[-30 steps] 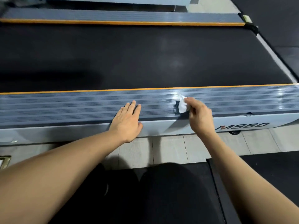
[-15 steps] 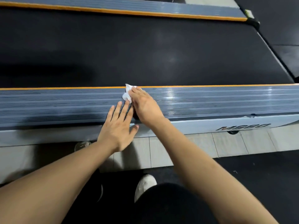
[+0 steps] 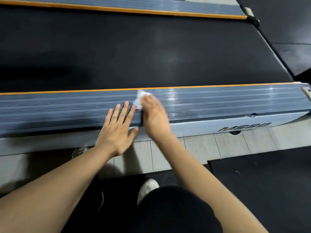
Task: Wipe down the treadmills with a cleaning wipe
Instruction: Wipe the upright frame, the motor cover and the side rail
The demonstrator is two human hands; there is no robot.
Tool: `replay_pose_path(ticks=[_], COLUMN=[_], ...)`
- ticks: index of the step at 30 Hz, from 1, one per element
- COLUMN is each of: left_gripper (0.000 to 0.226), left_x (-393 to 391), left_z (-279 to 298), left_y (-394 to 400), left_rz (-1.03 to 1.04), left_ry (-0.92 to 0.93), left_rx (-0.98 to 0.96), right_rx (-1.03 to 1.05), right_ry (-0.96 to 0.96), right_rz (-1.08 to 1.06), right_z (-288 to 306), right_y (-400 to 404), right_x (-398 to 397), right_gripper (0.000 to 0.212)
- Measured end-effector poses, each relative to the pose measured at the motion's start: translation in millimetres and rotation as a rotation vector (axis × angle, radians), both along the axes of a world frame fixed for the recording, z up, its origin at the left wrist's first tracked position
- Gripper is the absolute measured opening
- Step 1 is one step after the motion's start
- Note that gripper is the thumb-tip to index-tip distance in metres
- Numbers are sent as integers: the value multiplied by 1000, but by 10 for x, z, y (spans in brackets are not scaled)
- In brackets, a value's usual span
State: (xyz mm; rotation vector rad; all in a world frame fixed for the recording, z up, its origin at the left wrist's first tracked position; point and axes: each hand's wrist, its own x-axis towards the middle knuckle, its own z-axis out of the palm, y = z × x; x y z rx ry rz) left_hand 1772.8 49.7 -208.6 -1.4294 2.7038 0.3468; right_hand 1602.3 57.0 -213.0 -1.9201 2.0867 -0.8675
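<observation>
The right hand [image 3: 155, 115] pinches a small white wipe [image 3: 140, 100] and presses it on the grey side rail [image 3: 218, 101] of the treadmill, near the rail's orange far edge. The left hand [image 3: 117, 130] lies flat on the rail's near edge, fingers straight and spread, just beside the right hand.

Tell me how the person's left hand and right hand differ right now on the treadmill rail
The left hand lies flat with fingers straight and spread, holding nothing; the right hand grips a white cleaning wipe. The left hand looks sharp in the picture, while the right hand is motion-blurred. The left hand sits near the rail's front edge; the right hand reaches farther, its wipe close to the orange strip. Both are on the same ribbed grey side rail.
</observation>
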Motion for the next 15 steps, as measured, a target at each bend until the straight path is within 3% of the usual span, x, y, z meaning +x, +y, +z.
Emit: replay_pose_path(ticks=[2,4,9,11,13,15], left_gripper=[80,78,81,80,76,76], left_x=[0,0,-4,-15,-33,-48], left_z=[-9,-10,-17,-18,-13,5], left_y=[-12,-23,-32,-35,-25,-22], left_rz=[-3,-3,-6,-1,5,11], left_ry=[-16,-21,-66,-84,-106,-114], left_rx=[4,4,20,18,23,33], right_rx=[47,63,73,96,34,-73], right_ry=[33,-5,-7,-11,-44,-59], right_rz=[126,73,-453,-587,-560,-362], right_z=[-31,46,80,68,65,57], right_y=[108,180,592,651,576,467], right_x=[51,-229,-1328,-1410,-1171,-727], right_gripper=[48,48,48,51,44,41])
